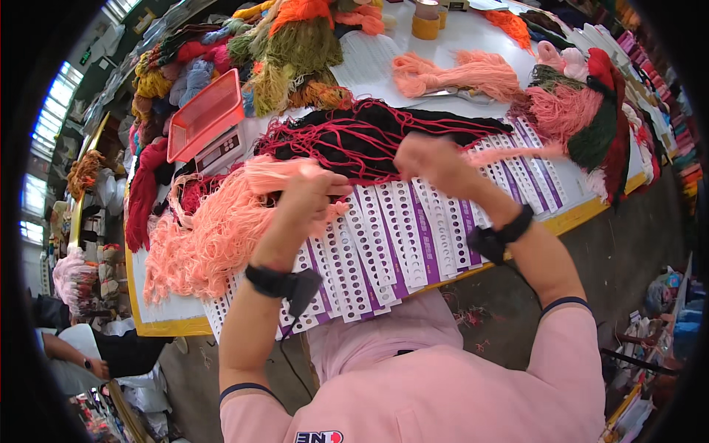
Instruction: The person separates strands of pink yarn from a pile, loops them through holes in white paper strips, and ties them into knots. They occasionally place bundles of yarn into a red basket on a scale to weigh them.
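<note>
Here, the left hand (309,193) is narrowed on a lock of the peach yarn (210,236), which lies in a loose heap on the left part of the bench (591,214); the right hand (437,167) is raised over the middle, blurred, its fingers curled, and I cannot tell whether it grips anything; a thin peach strand (524,153) stretches to the right near its wrist; beneath and between the hands, white-and-purple punched cards (427,255) line the near edge; just beyond lies a black and crimson yarn bundle (369,136); to the left stands a scale (221,153) with a red tray (207,114); farther back rests a peach skein (458,75), with mixed-colour yarns (569,114) at the right.
</note>
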`<state>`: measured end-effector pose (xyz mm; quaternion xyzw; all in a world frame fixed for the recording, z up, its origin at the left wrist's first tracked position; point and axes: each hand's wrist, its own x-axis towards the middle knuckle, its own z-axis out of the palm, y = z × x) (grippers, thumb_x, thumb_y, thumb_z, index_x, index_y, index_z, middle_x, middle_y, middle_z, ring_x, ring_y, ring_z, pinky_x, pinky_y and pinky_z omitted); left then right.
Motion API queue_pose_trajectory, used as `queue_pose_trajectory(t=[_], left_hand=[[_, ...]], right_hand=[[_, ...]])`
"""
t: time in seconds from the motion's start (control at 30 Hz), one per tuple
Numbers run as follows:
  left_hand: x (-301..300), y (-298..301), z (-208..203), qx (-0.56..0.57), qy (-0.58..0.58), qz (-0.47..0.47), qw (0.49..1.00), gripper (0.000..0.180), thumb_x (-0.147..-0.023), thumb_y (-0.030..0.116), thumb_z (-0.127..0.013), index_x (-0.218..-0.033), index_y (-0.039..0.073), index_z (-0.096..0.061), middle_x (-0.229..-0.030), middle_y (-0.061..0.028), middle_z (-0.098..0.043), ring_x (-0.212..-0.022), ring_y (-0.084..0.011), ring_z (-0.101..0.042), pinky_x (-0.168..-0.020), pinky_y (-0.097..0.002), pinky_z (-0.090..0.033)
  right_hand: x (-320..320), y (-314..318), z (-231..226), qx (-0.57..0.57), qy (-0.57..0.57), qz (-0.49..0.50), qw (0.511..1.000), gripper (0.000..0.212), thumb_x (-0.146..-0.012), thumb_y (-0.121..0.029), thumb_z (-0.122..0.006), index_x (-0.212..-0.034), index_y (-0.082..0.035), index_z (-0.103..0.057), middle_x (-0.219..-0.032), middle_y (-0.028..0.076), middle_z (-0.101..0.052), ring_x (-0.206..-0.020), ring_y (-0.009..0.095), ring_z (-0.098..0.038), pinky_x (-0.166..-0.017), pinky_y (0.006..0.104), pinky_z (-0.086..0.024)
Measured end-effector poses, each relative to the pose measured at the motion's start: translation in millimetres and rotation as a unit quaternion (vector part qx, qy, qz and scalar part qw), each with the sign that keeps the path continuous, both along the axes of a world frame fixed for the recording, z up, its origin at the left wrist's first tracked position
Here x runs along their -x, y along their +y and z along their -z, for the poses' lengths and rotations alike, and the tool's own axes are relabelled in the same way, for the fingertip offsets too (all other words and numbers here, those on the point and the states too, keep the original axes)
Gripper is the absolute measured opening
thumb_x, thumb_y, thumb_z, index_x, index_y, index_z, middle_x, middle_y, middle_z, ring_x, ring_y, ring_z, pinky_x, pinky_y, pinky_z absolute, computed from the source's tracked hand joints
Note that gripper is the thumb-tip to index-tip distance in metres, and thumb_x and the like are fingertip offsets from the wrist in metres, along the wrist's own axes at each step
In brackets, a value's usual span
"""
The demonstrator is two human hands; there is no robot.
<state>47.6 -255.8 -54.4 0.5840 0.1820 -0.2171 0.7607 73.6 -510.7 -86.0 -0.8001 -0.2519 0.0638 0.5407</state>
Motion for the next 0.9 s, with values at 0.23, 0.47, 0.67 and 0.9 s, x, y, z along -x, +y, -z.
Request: queue_pose_trajectory(t=[0.23,0.47,0.67,0.9], left_hand=[[-25,-4,56,-0.087,0.037,0.138,0.986,0.017,-0.083,0.008,-0.065,-0.094,-0.005,-0.065,-0.082,-0.0107,-0.068,-0.045,-0.0068,-0.041,-0.041,-0.0214,-0.03],[-11,-20,89,-0.348,-0.188,0.098,0.913,0.014,-0.072,0.005,-0.069,-0.063,0.003,-0.058,-0.058,0.0006,-0.053,-0.048,-0.0079,-0.048,-0.042,-0.0279,-0.034],[4,-29,68,-0.157,-0.042,0.089,0.983,0.014,-0.076,0.002,-0.066,-0.068,0.009,-0.056,-0.056,0.0049,-0.044,-0.043,-0.0062,-0.039,-0.039,-0.0247,-0.025],[8,-24,62,-0.111,-0.051,0.109,0.987,0.018,-0.079,0.0,-0.064,-0.068,0.011,-0.054,-0.057,0.0076,-0.042,-0.043,-0.0031,-0.035,-0.039,-0.0233,-0.022]], right_hand=[[9,20,49,-0.03,0.031,-0.037,0.998,0.019,-0.098,-0.018,-0.054,-0.091,-0.003,-0.062,-0.075,0.005,-0.066,-0.066,0.01,-0.059,-0.063,0.0282,-0.048],[11,26,40,-0.011,0.058,0.019,0.998,0.019,-0.099,-0.019,-0.055,-0.096,-0.002,-0.064,-0.083,0.001,-0.066,-0.069,0.006,-0.053,-0.064,0.0246,-0.046],[13,19,39,-0.046,0.09,-0.053,0.993,0.019,-0.101,-0.019,-0.05,-0.092,-0.003,-0.056,-0.073,0.002,-0.063,-0.065,0.007,-0.054,-0.061,0.026,-0.045],[5,27,31,0.111,0.077,-0.123,0.983,0.019,-0.099,-0.02,-0.05,-0.092,-0.003,-0.053,-0.066,0.01,-0.064,-0.062,0.022,-0.063,-0.059,0.0351,-0.047]])
